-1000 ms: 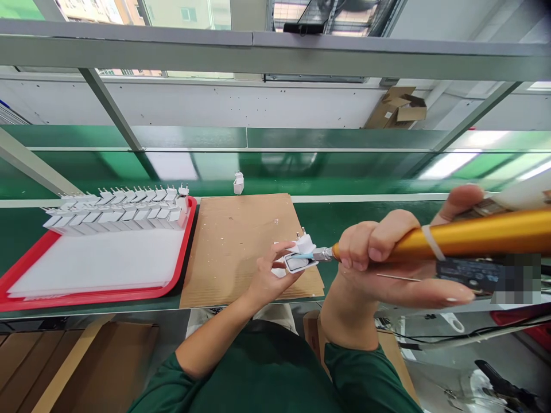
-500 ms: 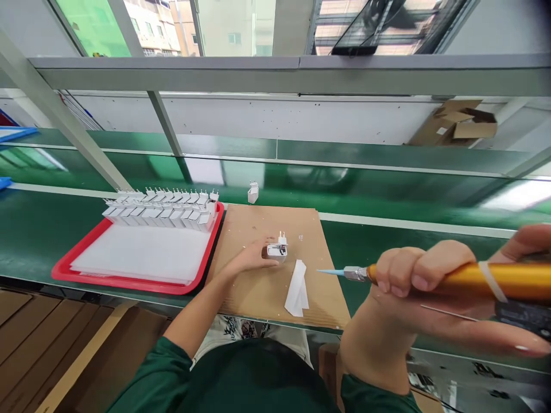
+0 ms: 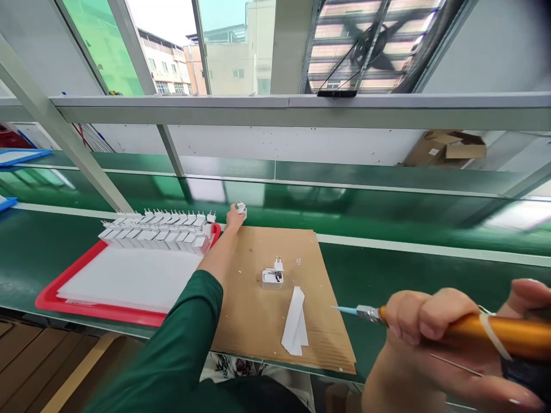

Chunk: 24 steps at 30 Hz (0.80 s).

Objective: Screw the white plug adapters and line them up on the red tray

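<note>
My left hand (image 3: 235,219) is stretched far forward to the back edge of the cardboard sheet (image 3: 258,312), fingers closed on a small white plug adapter (image 3: 241,207) at the green belt. My right hand (image 3: 434,338) at lower right grips a gold pen-shaped tool (image 3: 486,331) with a thin blue tip (image 3: 344,310) pointing left. Another white plug adapter (image 3: 272,276) lies on the cardboard, prongs up, with a folded white paper strip (image 3: 295,321) beside it.
A red tray (image 3: 77,298) on the left holds a white sheet and rows of several white adapters (image 3: 159,229) along its far side. The green conveyor belt (image 3: 387,218) runs across behind. A cardboard box (image 3: 447,146) sits far right, metal frame bars overhead.
My left hand let go of the adapter on the cardboard and reached forward to the adapter at the belt's edge. The right hand with the tool sank lower and to the right.
</note>
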### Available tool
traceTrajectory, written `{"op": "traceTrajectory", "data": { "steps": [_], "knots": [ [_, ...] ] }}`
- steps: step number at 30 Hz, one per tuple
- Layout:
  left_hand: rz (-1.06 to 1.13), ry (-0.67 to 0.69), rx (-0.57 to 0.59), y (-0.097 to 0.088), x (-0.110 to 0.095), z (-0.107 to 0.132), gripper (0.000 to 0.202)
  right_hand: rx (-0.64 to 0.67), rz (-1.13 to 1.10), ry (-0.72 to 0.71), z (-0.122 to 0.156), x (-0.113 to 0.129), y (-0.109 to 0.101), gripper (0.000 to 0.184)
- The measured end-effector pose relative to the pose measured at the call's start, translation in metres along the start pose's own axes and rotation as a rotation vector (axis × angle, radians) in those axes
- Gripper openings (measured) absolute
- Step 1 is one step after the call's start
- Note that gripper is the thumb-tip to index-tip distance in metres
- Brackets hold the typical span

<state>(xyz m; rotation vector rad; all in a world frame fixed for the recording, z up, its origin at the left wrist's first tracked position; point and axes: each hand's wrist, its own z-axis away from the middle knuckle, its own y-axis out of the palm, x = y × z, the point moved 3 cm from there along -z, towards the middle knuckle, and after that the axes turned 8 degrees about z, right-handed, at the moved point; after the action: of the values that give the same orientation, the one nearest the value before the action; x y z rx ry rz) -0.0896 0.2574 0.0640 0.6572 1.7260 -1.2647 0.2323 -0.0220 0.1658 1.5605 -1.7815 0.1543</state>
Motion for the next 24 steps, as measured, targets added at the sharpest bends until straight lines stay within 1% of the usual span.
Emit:
{"op": "traceTrajectory", "data": {
  "steps": [2,4,6,8,10,12,14,16,18,21,22,24],
  "knots": [
    [-0.009,0.009,0.028,-0.006,-0.007,0.007,0.042,0.020,-0.013,0.015,0.001,-0.004,-0.005,0.074],
    [-0.011,0.038,0.074,-0.017,-0.015,0.024,0.049,0.044,-0.051,-0.003,0.001,-0.006,-0.006,0.076],
    [-0.010,0.082,0.139,-0.033,-0.019,0.053,0.052,0.034,-0.080,-0.015,0.000,-0.005,-0.005,0.077],
    [0.029,0.130,0.242,-0.051,-0.015,0.094,0.049,0.037,-0.098,-0.033,-0.001,0.000,0.000,0.074],
    [0.173,0.173,0.396,-0.064,-0.001,0.144,0.046,0.076,-0.094,-0.051,-0.003,0.006,0.008,0.065],
    [0.251,0.159,0.489,-0.066,0.021,0.196,0.045,0.131,-0.082,-0.068,-0.004,0.013,0.015,0.056],
    [0.280,0.126,0.523,-0.058,0.044,0.240,0.041,0.152,-0.060,-0.077,-0.004,0.020,0.019,0.051],
    [0.274,0.127,0.508,-0.046,0.060,0.271,0.038,0.123,-0.044,-0.071,-0.003,0.025,0.022,0.048],
    [0.234,0.182,0.456,-0.035,0.066,0.288,0.043,0.088,-0.034,-0.053,-0.001,0.029,0.023,0.044],
    [0.175,0.289,0.374,-0.030,0.065,0.295,0.055,0.095,-0.055,-0.045,0.001,0.033,0.026,0.046],
    [0.177,0.296,0.365,-0.030,0.064,0.294,0.053,0.102,-0.057,-0.044,0.001,0.034,0.027,0.049],
    [0.252,0.245,0.362,-0.030,0.066,0.289,0.045,0.124,-0.079,-0.068,0.001,0.035,0.029,0.050]
  ]
}}
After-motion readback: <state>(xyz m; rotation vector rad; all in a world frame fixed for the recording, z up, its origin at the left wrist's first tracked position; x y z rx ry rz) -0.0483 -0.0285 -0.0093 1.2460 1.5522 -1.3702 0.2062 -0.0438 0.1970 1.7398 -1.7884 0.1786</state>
